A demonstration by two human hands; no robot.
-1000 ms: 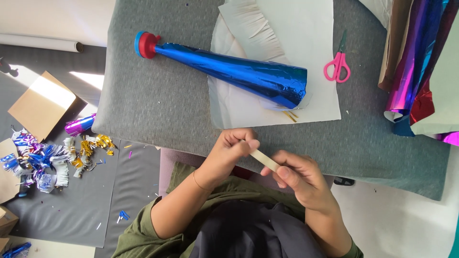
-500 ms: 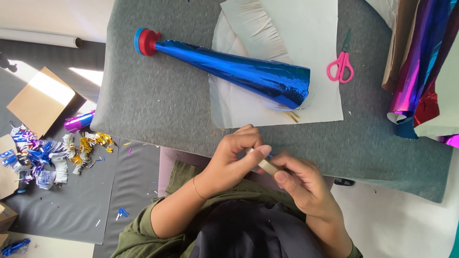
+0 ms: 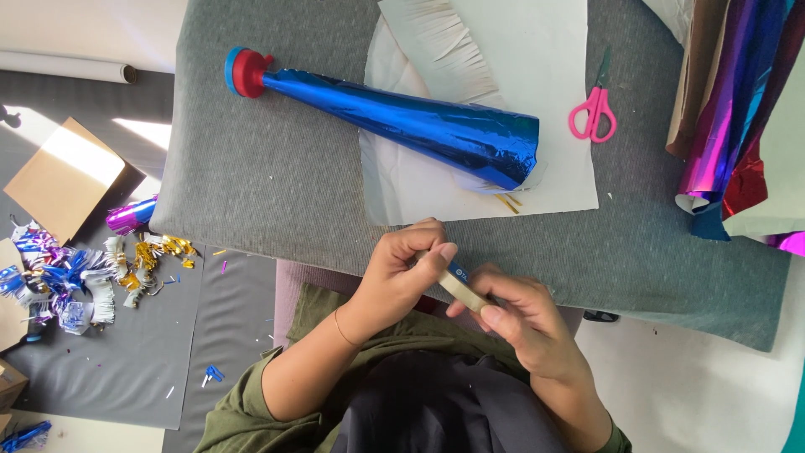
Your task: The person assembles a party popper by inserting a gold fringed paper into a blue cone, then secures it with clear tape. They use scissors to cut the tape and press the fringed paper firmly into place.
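Hands: left [image 3: 401, 277] has closed in on right [image 3: 518, 323]; both pinch the tape roll [image 3: 459, 285].
Cone [image 3: 402, 122]: unmoved on the worktop [image 3: 268, 193].

A flat brown cardboard box [image 3: 52, 178] lies on the floor, far left.

I see a blue foil cone [image 3: 411, 126] lying on white paper [image 3: 545, 101] on the grey surface [image 3: 268, 184], pink scissors [image 3: 594, 109] beside it (blades closed), foil scraps [image 3: 75, 273] on the floor.
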